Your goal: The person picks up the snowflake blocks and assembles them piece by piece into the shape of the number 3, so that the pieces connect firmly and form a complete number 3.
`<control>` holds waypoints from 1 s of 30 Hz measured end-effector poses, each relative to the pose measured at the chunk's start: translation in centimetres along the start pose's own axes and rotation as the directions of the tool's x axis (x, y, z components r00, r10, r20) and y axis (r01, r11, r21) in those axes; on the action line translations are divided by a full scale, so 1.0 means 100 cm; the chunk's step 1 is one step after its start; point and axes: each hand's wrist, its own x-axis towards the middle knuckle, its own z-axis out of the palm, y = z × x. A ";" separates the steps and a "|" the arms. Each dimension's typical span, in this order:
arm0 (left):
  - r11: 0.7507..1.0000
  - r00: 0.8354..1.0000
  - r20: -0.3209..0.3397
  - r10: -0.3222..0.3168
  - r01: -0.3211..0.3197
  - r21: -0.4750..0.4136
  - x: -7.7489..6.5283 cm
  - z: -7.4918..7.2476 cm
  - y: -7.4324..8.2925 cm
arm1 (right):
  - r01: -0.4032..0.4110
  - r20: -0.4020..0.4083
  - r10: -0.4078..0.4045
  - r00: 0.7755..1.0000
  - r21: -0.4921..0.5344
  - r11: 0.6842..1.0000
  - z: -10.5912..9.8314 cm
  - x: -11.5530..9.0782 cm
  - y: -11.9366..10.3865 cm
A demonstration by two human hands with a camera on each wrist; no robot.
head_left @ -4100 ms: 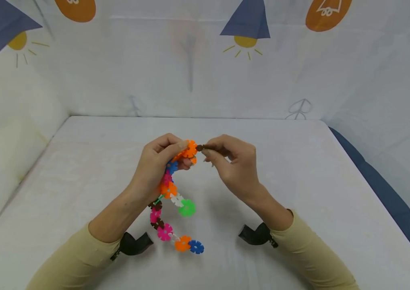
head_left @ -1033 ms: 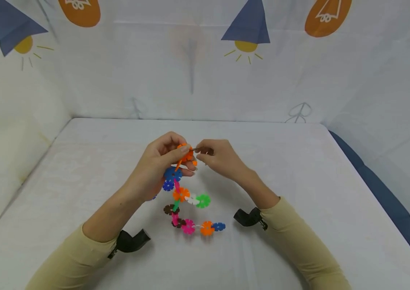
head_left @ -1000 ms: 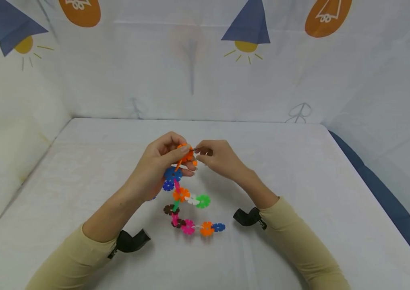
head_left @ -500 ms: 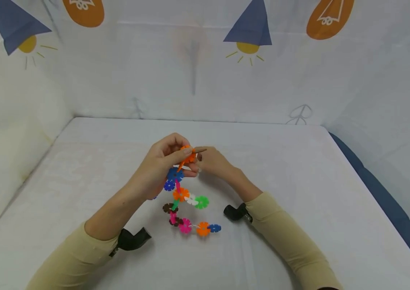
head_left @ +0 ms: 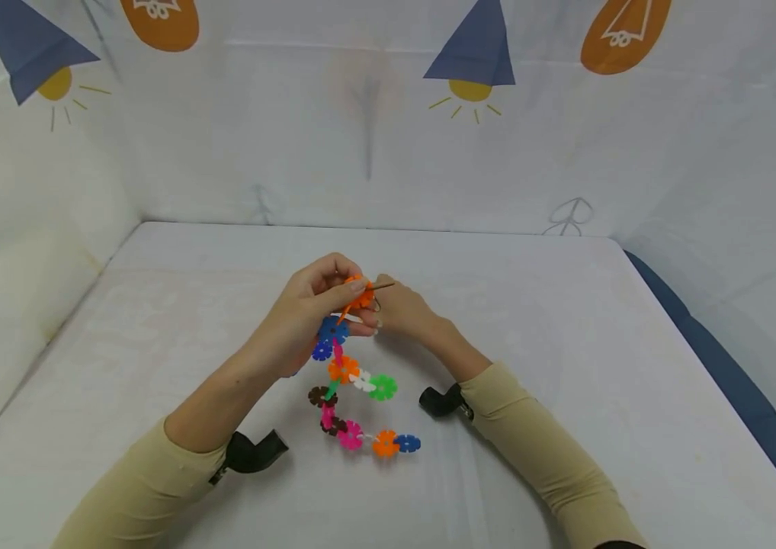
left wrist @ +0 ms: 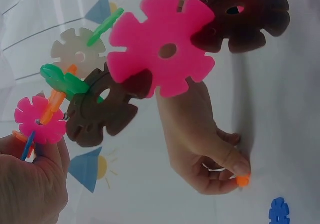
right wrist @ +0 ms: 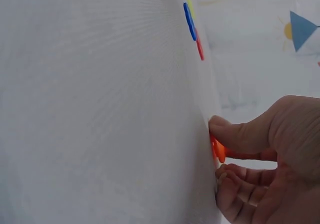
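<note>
My left hand (head_left: 292, 316) pinches an orange flower-shaped disc (head_left: 360, 293) at the top of a chain of linked plastic snowflake discs. A brown disc (head_left: 383, 287), seen edge-on, sticks out to its right. Blue, pink, white, green and brown discs hang below, ending in a blue one (head_left: 407, 443). In the left wrist view, a pink disc (left wrist: 140, 39) of the chain looms close. Low at the table behind the left hand, my right hand (head_left: 407, 314) pinches another orange disc (right wrist: 220, 150) between thumb and fingers. The head view hides that disc.
In the right wrist view, loose blue (right wrist: 189, 22) and red (right wrist: 200, 49) discs lie farther along the white table, with a yellow one between. The left wrist view shows a blue disc (left wrist: 279, 211) near its bottom edge. White fabric walls surround the table (head_left: 532, 305).
My right hand has let go of the brown disc, which stays on the chain, and has moved left and down behind the left hand to an orange disc. The left hand barely shifts.
</note>
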 end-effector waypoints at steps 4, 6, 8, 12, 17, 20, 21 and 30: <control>1.000 1.000 -0.006 -0.007 0.007 -0.005 0.000 0.000 -0.001 | 0.051 -0.016 -0.050 0.999 0.075 0.996 0.003 0.001 0.005; 1.000 1.000 -0.006 -0.008 0.008 -0.009 0.000 -0.001 -0.002 | 0.076 -0.026 -0.074 0.997 0.111 0.991 0.004 0.001 0.007; 1.000 1.000 -0.006 -0.018 0.018 -0.020 0.000 -0.001 -0.002 | 0.095 -0.035 -0.091 0.995 0.143 0.985 0.005 0.002 0.008; 0.998 0.999 -0.004 -0.048 0.047 -0.050 0.001 -0.002 -0.002 | 0.102 -0.056 -0.094 0.994 0.158 0.982 0.003 0.001 0.011; 0.997 0.998 -0.025 -0.056 0.054 -0.058 0.002 -0.003 -0.002 | 0.069 -0.069 -0.058 0.996 0.164 0.984 -0.002 0.001 0.014; 0.998 0.997 -0.054 -0.049 0.046 -0.041 0.003 -0.005 -0.002 | 0.017 -0.062 -0.001 0.998 0.265 0.964 -0.006 0.000 0.015; 0.998 0.997 -0.061 -0.046 0.044 -0.037 0.003 -0.006 -0.002 | -0.002 -0.060 0.022 0.998 0.306 0.952 -0.008 -0.001 0.015; 0.998 0.996 -0.075 -0.048 0.045 -0.035 0.003 -0.008 0.001 | -0.048 -0.066 0.102 0.993 0.559 0.828 -0.033 -0.010 0.012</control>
